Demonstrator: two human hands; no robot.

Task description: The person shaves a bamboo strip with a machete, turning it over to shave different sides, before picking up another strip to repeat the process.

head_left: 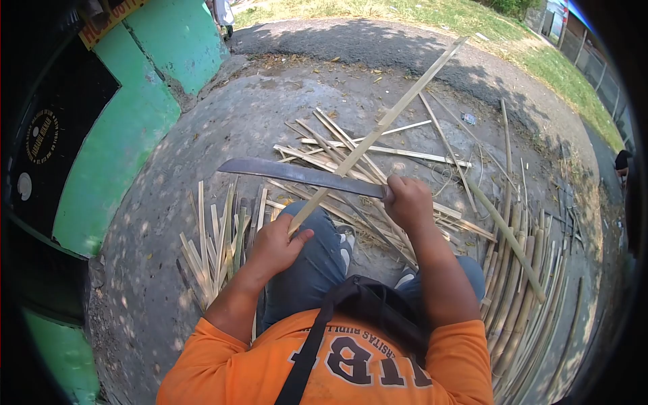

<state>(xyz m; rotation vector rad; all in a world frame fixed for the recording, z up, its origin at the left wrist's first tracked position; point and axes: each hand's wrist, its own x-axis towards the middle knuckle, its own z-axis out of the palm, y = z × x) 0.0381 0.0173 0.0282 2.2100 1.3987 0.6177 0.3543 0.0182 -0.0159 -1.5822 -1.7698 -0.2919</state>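
Bare left hand (277, 241) closed, thumb out, forearm angled inward; bare right hand (410, 200) fisted, raised higher, forearm near-upright.

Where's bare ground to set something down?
Bare concrete: between the green wall and machete tip; between asphalt path and bamboo pile, left of the raised strip. Crowded: that pile, the strips by the left knee, and the poles at right.

Held strip (361, 150): pale cream. Blade (283, 173): dark grey. Shirt (216, 371): orange, with dark lettering edged in white. Trousers (314, 250): blue-grey. Bag (381, 305): black. Wall (108, 175): mint green, patched paler. Ground (158, 192): grey, dappled with light spots. Sign (111, 20): yellow, bearing red characters. Grass (331, 8): yellowish green. Strips on ground (425, 156): mostly cream.
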